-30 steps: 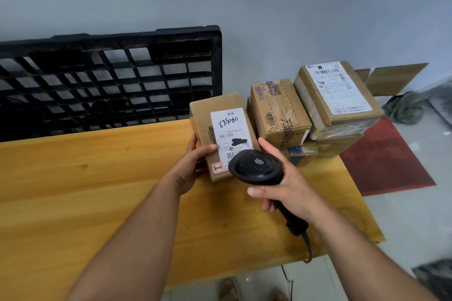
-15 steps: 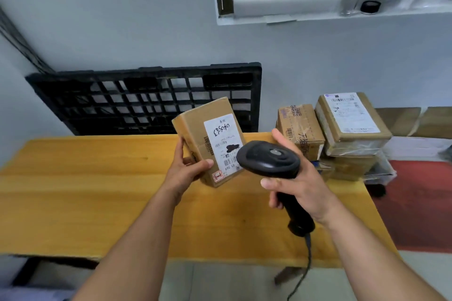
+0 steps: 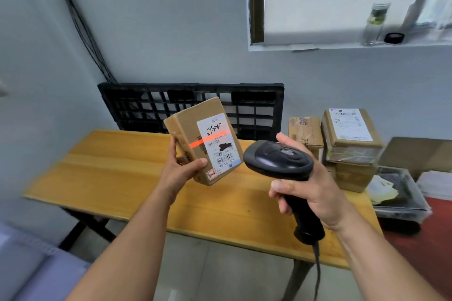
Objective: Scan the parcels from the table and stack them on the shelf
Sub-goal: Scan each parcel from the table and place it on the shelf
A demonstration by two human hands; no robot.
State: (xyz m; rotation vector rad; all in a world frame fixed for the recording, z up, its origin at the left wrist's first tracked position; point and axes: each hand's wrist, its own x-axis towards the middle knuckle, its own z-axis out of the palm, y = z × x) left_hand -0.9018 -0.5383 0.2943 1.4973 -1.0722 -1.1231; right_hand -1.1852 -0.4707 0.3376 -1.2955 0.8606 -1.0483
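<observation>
My left hand (image 3: 181, 168) grips a brown cardboard parcel (image 3: 193, 129) by its lower left edge, held tilted in the air above the wooden table (image 3: 117, 173). A white label faces me, and a red scan line crosses its upper part. My right hand (image 3: 310, 190) holds a black corded barcode scanner (image 3: 278, 157) by its handle, its head just right of the parcel. Several more taped parcels (image 3: 349, 144) stand stacked at the table's right end.
A black plastic pallet (image 3: 256, 98) leans against the grey wall behind the table. A white ledge (image 3: 342, 45) above carries a clear bottle and a black cap. A clear bin (image 3: 401, 193) with papers sits right of the table, over a red floor mat.
The parcel has risen off the table and tilted up toward me. The scanner came up beside it, and a red scan line now lies across the label. The view has lifted.
</observation>
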